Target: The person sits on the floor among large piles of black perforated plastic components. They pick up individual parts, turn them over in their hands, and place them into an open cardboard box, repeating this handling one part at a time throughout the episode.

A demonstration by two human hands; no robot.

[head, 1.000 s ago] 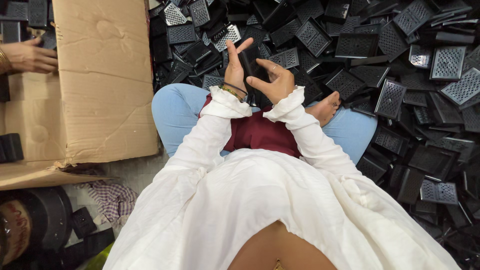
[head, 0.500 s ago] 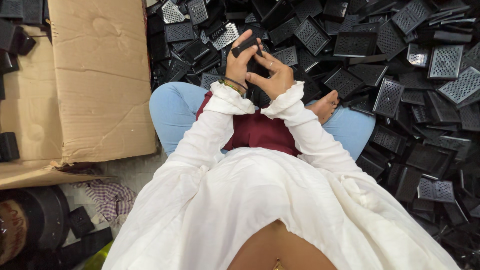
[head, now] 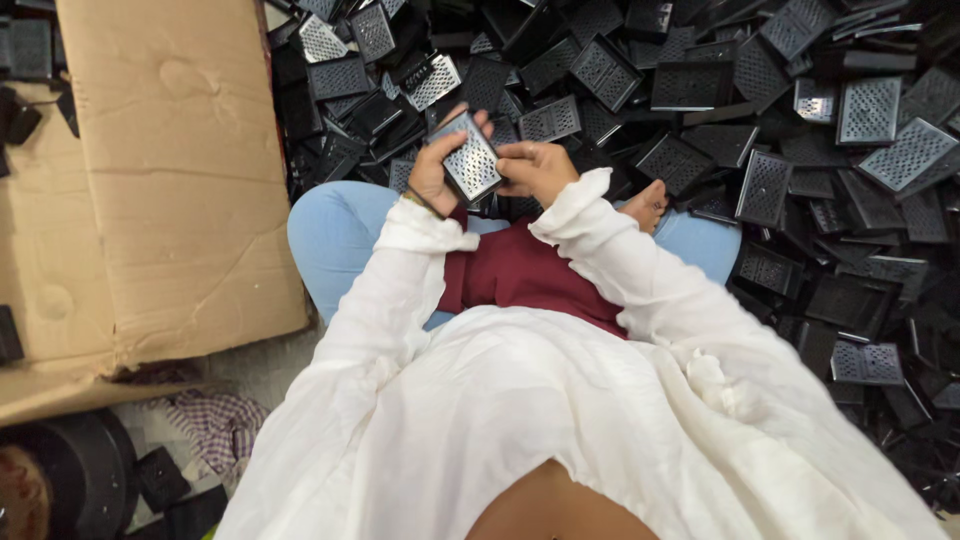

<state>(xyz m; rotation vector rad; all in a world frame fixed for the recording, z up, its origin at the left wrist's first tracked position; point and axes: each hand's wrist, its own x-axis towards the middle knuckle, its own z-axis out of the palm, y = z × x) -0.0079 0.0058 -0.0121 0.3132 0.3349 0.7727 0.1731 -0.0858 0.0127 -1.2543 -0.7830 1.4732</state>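
Note:
I sit cross-legged in white sleeves and blue trousers with a dark red cloth in my lap. My left hand [head: 432, 172] grips a small rectangular black-framed part with a perforated metal face [head: 470, 158], held above my knees. My right hand [head: 537, 170] touches the part's right edge with its fingers curled on it. Right behind my hands lies a large heap of similar black perforated parts [head: 700, 90].
A flattened cardboard box [head: 170, 170] lies at the left. My bare foot [head: 648, 203] shows at the right of my hands. A checked cloth [head: 215, 425] and a black round object [head: 80, 475] are at the lower left. More black parts sit on the cardboard's far left edge [head: 25, 60].
My hands have come down toward my lap and turned the part so that its perforated metal face shows. Another person's hand, seen at the far left a second ago, is gone.

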